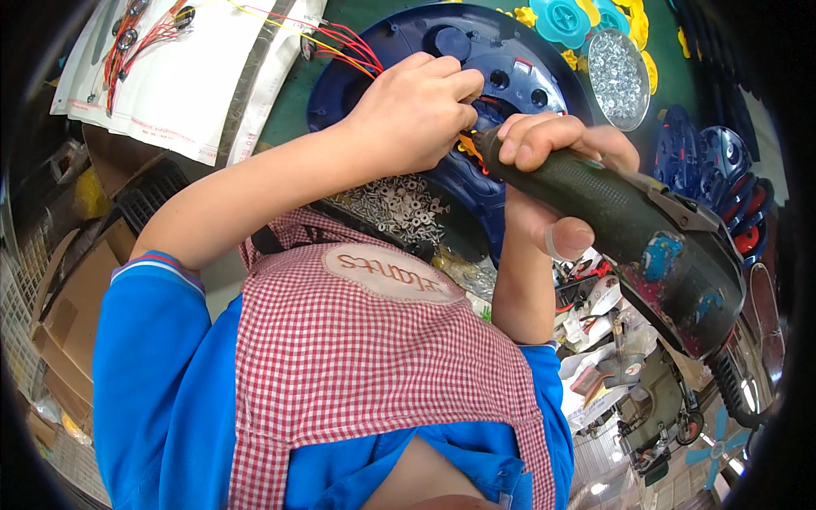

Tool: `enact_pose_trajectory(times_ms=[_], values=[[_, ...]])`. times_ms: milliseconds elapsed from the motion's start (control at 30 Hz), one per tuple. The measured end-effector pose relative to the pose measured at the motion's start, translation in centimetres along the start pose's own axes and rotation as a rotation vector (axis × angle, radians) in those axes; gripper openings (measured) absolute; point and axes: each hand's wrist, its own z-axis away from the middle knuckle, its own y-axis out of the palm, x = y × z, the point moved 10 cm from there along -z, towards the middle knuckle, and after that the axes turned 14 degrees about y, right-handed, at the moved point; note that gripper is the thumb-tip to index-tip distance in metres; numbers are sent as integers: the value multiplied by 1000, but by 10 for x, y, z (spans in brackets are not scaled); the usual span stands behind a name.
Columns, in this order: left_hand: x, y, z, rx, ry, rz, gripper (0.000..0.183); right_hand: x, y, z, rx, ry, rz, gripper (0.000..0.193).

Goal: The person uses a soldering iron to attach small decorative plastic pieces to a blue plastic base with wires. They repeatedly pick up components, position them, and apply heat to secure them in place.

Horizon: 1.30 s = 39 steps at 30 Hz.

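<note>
My right hand (561, 161) is wrapped round a dark electric screwdriver (671, 263) with worn blue and pink stickers. The tool's tip points left into a round, dark blue plastic shell (395, 42). Over the same shell, my left hand (416, 110) is closed, its fingertips pinched together close to the tip; what they hold is hidden. A small orange-yellow part (470, 149) shows between my hands, inside the shell. Red and yellow wires (353, 47) run from the upper left to beside my left hand.
Loose screws and washers (395, 212) lie in a dark tray near my apron. A dish of small clear parts (619, 81) stands at the far right, by teal wheels (565, 19) and yellow pieces. More blue shells (705, 161) are piled rightward. Wired parts lie on white packaging (170, 110) at left.
</note>
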Motion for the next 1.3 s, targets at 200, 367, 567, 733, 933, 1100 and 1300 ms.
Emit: enact_pose_trajectory(times_ms=[200, 367, 567, 733, 933, 1100, 1300], values=[[14, -56, 2, -105, 43, -77, 17, 33, -20, -2, 60, -119, -142, 95], [104, -135, -24, 83, -325, -472, 17, 37, -10, -3, 3, -151, -63, 93], [115, -116, -60, 343, -244, -549, 13, 35, 2, -9, -82, -164, -104, 107], [123, -108, -63, 304, -261, -511, 15, 32, 10, -16, -11, -141, -47, 94], [78, -113, -15, -246, -57, -16, 11, 30, 23, -18, 36, -131, -58, 91], [17, -72, 47, -100, -75, 102, 15, 23, 37, -19, 100, -86, -168, 92], [18, -74, 60, -134, -133, 38, 14, 24, 46, -14, 142, -96, -235, 100]])
